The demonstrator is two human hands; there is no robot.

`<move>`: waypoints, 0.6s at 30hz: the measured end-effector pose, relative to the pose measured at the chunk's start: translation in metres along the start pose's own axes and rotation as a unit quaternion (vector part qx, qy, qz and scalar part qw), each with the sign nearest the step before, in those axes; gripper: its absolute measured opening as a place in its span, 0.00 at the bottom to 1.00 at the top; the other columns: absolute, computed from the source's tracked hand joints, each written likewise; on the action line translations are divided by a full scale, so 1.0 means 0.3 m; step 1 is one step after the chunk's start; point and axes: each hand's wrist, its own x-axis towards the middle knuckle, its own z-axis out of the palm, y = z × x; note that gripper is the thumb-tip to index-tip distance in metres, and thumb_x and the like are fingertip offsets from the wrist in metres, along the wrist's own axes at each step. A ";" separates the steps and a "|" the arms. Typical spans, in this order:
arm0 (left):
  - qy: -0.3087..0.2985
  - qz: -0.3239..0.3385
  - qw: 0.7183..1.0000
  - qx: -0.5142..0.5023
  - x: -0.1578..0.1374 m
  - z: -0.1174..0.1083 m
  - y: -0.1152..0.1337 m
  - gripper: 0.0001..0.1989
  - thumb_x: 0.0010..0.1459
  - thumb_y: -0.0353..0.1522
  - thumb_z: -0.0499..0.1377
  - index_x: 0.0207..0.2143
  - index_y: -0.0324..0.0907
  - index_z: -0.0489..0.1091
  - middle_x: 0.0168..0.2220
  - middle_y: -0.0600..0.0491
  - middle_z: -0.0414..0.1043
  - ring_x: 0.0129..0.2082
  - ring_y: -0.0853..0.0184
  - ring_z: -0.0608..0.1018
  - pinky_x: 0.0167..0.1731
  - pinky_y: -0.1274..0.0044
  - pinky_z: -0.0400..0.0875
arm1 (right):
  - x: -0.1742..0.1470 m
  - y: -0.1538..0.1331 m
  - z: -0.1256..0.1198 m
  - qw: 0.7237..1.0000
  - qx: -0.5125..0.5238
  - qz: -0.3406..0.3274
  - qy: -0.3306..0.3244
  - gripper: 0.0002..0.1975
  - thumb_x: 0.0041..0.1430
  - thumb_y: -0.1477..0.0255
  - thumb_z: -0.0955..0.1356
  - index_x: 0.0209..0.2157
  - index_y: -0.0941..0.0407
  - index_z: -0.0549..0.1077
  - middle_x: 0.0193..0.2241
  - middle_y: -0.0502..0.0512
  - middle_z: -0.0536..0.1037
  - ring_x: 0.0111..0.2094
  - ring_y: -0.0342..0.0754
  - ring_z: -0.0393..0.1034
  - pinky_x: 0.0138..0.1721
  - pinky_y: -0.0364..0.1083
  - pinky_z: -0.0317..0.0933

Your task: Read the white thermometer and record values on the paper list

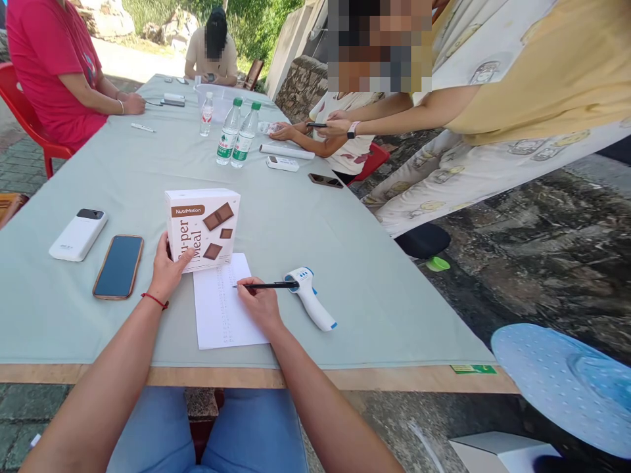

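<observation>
My left hand (pixel 169 266) grips a white meal box (pixel 204 226) with brown chocolate pieces printed on it, holding it upright at the top of a sheet of paper (pixel 231 315). Small handwritten columns run down the sheet. A black pen (pixel 271 285) is pinched in my right hand (pixel 260 303), its tip close to the writing. Just right of that hand lies a white and blue infrared thermometer (pixel 313 299). To the left of the box are a smartphone (pixel 118 266) with a dark screen and a white power bank (pixel 79 234).
Two green-capped water bottles (pixel 235 135), a smaller bottle (pixel 206 115) and a clear plastic tub (pixel 221 98) stand farther up the table (pixel 374 315). Several people sit or stand around it. Another phone (pixel 325 180) lies at the right edge. A blue hat (pixel 557 381) is at lower right.
</observation>
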 end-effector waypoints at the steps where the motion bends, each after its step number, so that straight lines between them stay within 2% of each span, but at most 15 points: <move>1: 0.000 0.001 1.000 0.002 0.000 0.000 0.000 0.34 0.48 0.45 0.68 0.54 0.42 0.63 0.52 0.45 0.71 0.51 0.55 0.74 0.53 0.63 0.68 | 0.000 -0.001 0.000 1.000 0.000 0.001 -0.001 0.12 0.45 0.61 0.66 0.27 0.53 0.76 0.23 0.50 0.77 0.26 0.48 0.67 0.30 0.46 0.61; 18: -0.004 -0.012 1.000 0.005 0.001 -0.003 -0.003 0.34 0.48 0.43 0.68 0.55 0.42 0.63 0.53 0.44 0.70 0.52 0.55 0.73 0.53 0.62 0.67 | -0.001 0.002 0.002 1.000 -0.012 0.013 -0.010 0.11 0.46 0.61 0.66 0.27 0.53 0.75 0.22 0.49 0.75 0.25 0.48 0.68 0.30 0.45 0.60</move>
